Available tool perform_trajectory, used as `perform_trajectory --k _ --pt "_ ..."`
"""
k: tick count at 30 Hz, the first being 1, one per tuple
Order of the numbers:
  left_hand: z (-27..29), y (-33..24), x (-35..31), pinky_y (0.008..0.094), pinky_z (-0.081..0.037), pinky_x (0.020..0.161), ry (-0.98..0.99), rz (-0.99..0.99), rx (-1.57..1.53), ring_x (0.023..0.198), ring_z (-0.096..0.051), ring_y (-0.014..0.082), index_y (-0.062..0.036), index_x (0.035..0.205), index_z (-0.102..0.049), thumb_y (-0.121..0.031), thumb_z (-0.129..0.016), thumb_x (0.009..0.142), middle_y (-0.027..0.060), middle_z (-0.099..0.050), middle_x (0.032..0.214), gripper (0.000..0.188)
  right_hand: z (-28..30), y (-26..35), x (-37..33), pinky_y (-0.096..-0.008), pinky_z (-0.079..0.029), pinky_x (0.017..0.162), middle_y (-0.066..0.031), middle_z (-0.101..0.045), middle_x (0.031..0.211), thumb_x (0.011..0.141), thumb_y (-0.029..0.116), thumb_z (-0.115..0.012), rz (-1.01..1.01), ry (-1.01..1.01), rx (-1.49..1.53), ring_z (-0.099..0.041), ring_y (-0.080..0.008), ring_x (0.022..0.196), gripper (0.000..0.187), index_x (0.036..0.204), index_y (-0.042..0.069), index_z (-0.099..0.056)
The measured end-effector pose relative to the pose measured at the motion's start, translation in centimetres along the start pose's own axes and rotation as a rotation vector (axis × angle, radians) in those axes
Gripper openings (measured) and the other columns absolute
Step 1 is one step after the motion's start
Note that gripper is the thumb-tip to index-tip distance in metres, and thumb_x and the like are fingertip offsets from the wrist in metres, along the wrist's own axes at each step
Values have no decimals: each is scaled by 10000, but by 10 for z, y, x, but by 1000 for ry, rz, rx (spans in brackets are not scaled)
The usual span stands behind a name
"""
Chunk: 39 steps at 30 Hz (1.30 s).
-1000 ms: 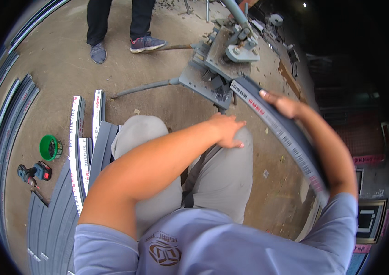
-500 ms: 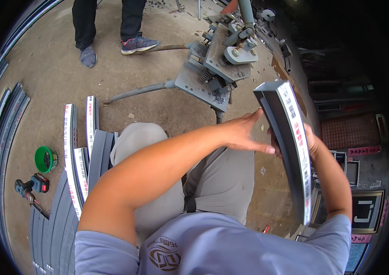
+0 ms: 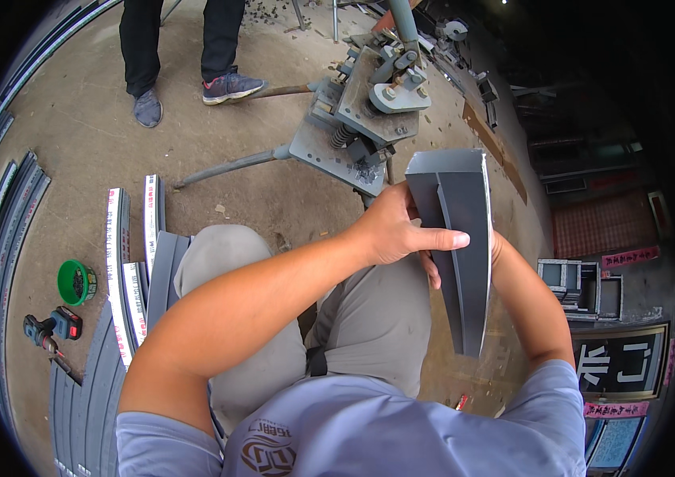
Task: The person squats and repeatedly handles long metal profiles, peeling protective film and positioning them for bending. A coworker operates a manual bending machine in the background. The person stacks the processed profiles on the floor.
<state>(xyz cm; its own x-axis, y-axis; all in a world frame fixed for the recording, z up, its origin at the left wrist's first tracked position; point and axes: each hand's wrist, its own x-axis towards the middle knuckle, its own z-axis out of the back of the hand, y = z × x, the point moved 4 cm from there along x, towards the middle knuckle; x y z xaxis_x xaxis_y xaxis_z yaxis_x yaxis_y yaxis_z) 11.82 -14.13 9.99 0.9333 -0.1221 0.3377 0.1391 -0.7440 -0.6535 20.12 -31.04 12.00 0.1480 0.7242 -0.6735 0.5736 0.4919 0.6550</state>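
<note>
Grey profile [image 3: 471,278] gripped from both sides

It hangs clear of the ground beside the right leg [image 3: 377,326], its far end near the steel machine [image 3: 377,103]. The left hand [image 3: 391,226] is closed on one edge, thumb across the channel; the right hand [image 3: 498,248], mostly hidden, wraps it from behind. I'd say opposed grips steady such a piece, with skin best away from cut ends. Dusty floor [image 3: 99,175] surrounds us; a green tub [image 3: 66,285], cordless drill [image 3: 49,327] and stacked strips [image 3: 87,413] lie left, a co-worker's shoes [image 3: 230,86] beyond

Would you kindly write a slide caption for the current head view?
The left hand and right hand hold a grey channel profile near a grey metal machine.
</note>
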Motion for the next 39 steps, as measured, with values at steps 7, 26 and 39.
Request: perform_trajectory --k 7,26,39 --pt "24 2 4 355 -581 942 -241 -127 313 1071 -728 214 19 1266 -649 -284 -889 845 134 -743 1159 572 10 12 6 -577 -552 1010 -324 -661 1277 976 812 -381 152 -137 -44 -699 -485 1121 993 1491 -27 -515" --pt "7 25 -21 461 -559 978 48 104 1270 1139 -692 358 -29 1377 -600 -443 -813 880 182 -698 1284 681 72 -36 -1 -364 -463 1091 -140 -624 1371 1024 379 -674 464 -897 -640 -571 -205 1269 670 1546 30 -443" --pt "58 42 9 474 -170 1330 377 -25 1730 1635 -173 345 -51 1570 -467 -533 -804 847 222 -290 1716 932 106 -72 59 -396 -417 1157 -157 -579 1461 1007 343 -658 617 -762 -661 -541 -240 1352 677 1545 -3 -437"
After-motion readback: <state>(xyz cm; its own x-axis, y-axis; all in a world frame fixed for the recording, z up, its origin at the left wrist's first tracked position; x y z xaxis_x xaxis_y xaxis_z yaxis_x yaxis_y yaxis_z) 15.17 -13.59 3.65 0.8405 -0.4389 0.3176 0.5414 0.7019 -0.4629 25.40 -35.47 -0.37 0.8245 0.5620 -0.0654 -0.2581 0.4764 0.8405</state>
